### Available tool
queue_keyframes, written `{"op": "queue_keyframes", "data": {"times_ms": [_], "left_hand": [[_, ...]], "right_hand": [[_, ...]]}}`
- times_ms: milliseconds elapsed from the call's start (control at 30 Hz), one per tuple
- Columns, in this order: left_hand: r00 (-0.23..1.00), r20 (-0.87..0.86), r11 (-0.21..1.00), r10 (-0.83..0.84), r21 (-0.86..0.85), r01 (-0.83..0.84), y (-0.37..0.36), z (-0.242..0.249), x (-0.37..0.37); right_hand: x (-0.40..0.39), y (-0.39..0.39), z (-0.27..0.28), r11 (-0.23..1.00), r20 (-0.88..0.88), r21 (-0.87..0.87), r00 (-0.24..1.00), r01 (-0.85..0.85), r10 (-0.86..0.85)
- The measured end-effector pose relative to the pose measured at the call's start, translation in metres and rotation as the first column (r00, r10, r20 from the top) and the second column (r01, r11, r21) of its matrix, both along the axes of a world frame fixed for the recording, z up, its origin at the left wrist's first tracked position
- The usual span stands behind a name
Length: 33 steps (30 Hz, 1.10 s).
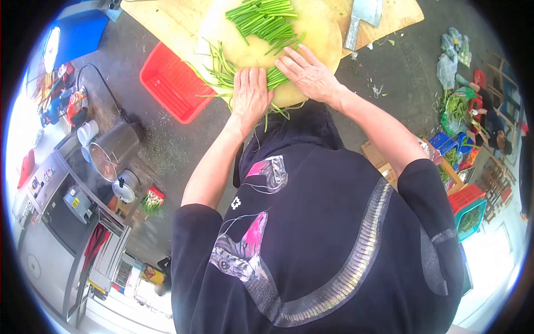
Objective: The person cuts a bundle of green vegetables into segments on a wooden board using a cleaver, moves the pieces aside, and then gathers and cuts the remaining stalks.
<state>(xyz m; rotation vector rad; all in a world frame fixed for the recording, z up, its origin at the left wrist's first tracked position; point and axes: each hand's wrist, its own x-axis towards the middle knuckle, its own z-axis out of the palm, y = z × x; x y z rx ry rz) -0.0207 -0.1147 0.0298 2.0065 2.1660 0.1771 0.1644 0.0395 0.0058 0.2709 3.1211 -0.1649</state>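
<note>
A bunch of garlic scapes [276, 78] lies across a round chopping board [325, 30]. My left hand [251, 93] is closed over the bunch, its fingers side by side on top. At the bunch's other end, my right hand [309, 73] rests with fingers stretched out and slightly spread, touching the stalks. Loose thin stalk tips [219, 65] stick out in a tangle left of my left hand. Farther up the board sits a pile of cut scape pieces [266, 21]. To the right, a cleaver [364, 21] lies on the wooden table [401, 14], away from both hands.
A red plastic basket [172, 83] stands on the floor, left below the table. Farther left are a large metal pot [115, 149] and a lidded pot [125, 186]. At the right, bagged greens [457, 108] and crates [469, 209] stand near another person [492, 114].
</note>
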Motion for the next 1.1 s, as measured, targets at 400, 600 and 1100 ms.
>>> {"op": "queue_keyframes", "data": {"times_ms": [400,600,1100], "left_hand": [[0.999,-0.024,0.999,-0.03,-0.017,0.03,0.001,-0.001,0.002],[0.999,-0.036,0.999,-0.035,-0.008,0.035,0.002,-0.003,0.006],[0.999,0.007,0.999,-0.04,0.012,0.04,0.003,-0.008,0.007]], "right_hand": [[0.003,0.001,0.016,1.0,0.017,-0.024,1.0,-0.001,0.001],[0.004,0.005,0.014,0.999,0.008,-0.036,1.0,-0.019,0.019],[-0.013,0.014,0.015,0.99,-0.02,0.081,0.993,-0.118,0.12]]}}
